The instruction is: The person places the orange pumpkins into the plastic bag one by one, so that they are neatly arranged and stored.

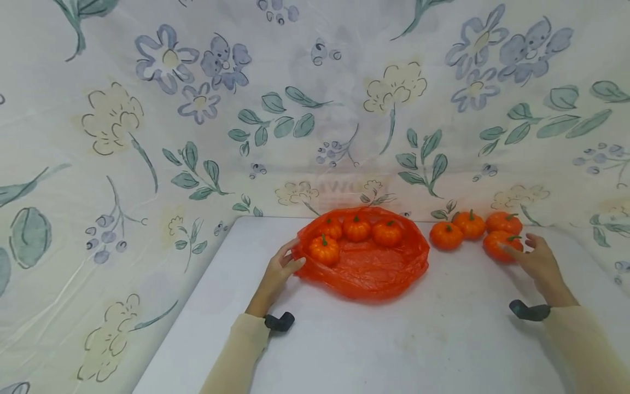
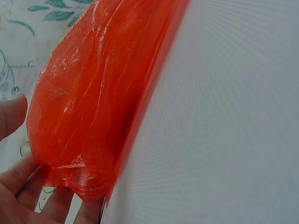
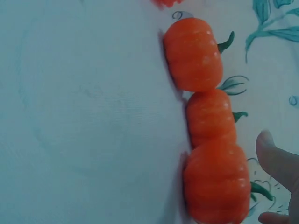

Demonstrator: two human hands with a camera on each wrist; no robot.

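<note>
A red plastic bag (image 1: 369,273) lies with its mouth spread wide. Inside, several small orange pumpkins (image 1: 356,229) with green stems sit toward its left and back. My left hand (image 1: 280,269) touches the bag's left end; in the left wrist view its extended fingers (image 2: 58,205) rest against the plastic while the thumb stands apart. At the right, my right hand (image 1: 543,268) is beside the nearest loose pumpkin (image 1: 499,246), its thumb overlapping that pumpkin in the head view. The right wrist view shows the thumb (image 3: 278,161) spread, a gap from the pumpkins (image 3: 217,184).
More loose pumpkins (image 1: 446,236) form a cluster right of the bag, near the back edge of the white table (image 1: 384,350). A flower-patterned sheet (image 1: 305,137) hangs behind and to the left of the table.
</note>
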